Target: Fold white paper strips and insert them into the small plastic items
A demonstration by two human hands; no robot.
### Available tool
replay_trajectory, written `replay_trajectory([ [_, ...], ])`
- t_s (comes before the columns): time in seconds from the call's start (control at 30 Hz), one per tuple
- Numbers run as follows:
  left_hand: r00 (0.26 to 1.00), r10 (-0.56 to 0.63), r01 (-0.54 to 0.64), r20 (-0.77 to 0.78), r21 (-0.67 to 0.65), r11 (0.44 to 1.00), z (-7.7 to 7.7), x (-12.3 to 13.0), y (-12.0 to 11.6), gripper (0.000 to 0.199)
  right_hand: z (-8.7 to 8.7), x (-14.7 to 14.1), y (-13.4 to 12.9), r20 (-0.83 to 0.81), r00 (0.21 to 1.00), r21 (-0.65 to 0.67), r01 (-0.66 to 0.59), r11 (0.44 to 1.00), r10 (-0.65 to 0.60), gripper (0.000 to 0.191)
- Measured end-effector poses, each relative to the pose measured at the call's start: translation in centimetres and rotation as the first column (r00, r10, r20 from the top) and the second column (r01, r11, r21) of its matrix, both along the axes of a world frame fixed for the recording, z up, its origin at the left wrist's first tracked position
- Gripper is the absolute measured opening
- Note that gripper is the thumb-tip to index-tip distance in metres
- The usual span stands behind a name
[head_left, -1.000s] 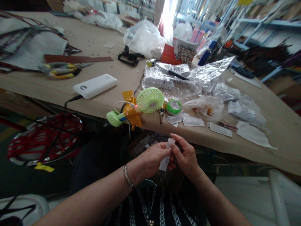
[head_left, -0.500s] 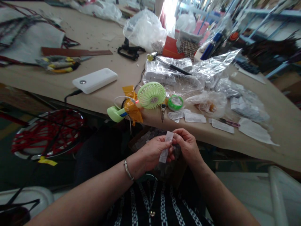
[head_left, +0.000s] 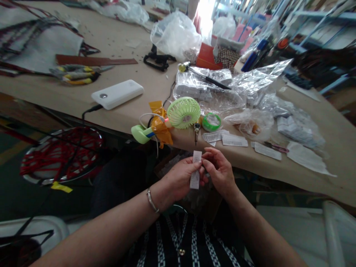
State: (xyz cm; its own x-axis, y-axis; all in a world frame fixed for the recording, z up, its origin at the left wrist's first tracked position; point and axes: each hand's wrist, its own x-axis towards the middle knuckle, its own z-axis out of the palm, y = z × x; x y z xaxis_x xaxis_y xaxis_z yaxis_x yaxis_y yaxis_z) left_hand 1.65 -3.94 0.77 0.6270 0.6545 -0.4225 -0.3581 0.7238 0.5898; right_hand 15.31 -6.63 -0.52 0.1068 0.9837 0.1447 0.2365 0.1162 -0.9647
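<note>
My left hand (head_left: 180,177) is closed around a narrow white printed label (head_left: 195,180), with the thumb pressed on its face. The label stands nearly upright in front of my body, below the table edge. Close against its right side is my right hand (head_left: 221,170), its fingers curled and the thumb near the label's edge. What those fingertips pinch, if anything, is too small to make out. Above the hands, on the table edge, lie printed white label sheets (head_left: 235,139), a green tape roll (head_left: 211,122) and a thin metal-tipped tool (head_left: 197,132).
A green fan (head_left: 183,112) is fixed with orange tape at the table edge. A white power bank (head_left: 118,94), pliers (head_left: 79,76), a hammer (head_left: 207,77) and clear plastic packages (head_left: 241,92) lie on the table (head_left: 122,48). A red-corded round stool (head_left: 61,155) stands left below.
The label has turned more upright in my left hand. My right hand's fingers have shifted slightly and opened a little beside it. The whole view has moved slightly.
</note>
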Motion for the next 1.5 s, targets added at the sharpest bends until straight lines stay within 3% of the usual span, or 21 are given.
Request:
replay_trajectory([
  [0.13, 0.996, 0.066, -0.062, 0.052, -0.081, 0.995, -0.1, -0.4, 0.3, 0.011, -1.3, -0.1, -2.2, 0.291, 0.955, 0.204, -0.124, 0.971, 0.061, 0.067],
  [0.27, 0.995, 0.061, -0.052, 0.079, -0.112, 0.992, -0.5, -0.2, 0.1, 0.008, -2.6, -0.3, -3.9, 0.519, 0.854, 0.27, -0.201, 0.942, 0.033, 0.092],
  [0.43, 0.997, 0.034, -0.027, 0.071, -0.1, 0.995, -0.5, 0.3, -0.5, 0.009, -3.2, -0.3, -4.2, 0.56, 0.828, 0.321, -0.183, 0.929, -0.031, 0.089],
  [0.83, 1.0, 0.009, -0.008, 0.006, -0.022, 1.0, -0.3, 0.6, -1.2, 0.009, -3.4, -0.1, -4.6, 0.52, 0.853, 0.324, -0.139, 0.936, -0.053, 0.079],
  [0.97, 1.0, -0.005, 0.004, -0.017, -0.03, 1.0, -0.2, 0.6, -1.2, 0.007, -3.5, -0.3, -4.7, 0.481, 0.874, 0.322, -0.1, 0.941, -0.072, 0.079],
  [1.17, 0.998, -0.028, 0.027, -0.065, -0.016, 1.0, -0.2, 0.4, -1.7, 0.009, -3.6, 0.4, -5.1, 0.371, 0.928, 0.287, -0.131, 0.949, 0.016, 0.085],
  [1.33, 0.992, -0.028, 0.037, -0.12, 0.069, 0.997, 0.0, 0.3, -2.5, 0.01, -1.7, 1.1, -3.5, -0.026, 1.0, -0.033, 0.013, 0.999, -0.014, 0.043],
  [1.5, 0.989, -0.02, 0.04, -0.149, 0.132, 0.99, 0.2, 0.3, -2.7, 0.013, 0.5, 0.7, -0.7, -0.277, 0.961, -0.193, -0.062, 0.979, 0.006, 0.019],
])
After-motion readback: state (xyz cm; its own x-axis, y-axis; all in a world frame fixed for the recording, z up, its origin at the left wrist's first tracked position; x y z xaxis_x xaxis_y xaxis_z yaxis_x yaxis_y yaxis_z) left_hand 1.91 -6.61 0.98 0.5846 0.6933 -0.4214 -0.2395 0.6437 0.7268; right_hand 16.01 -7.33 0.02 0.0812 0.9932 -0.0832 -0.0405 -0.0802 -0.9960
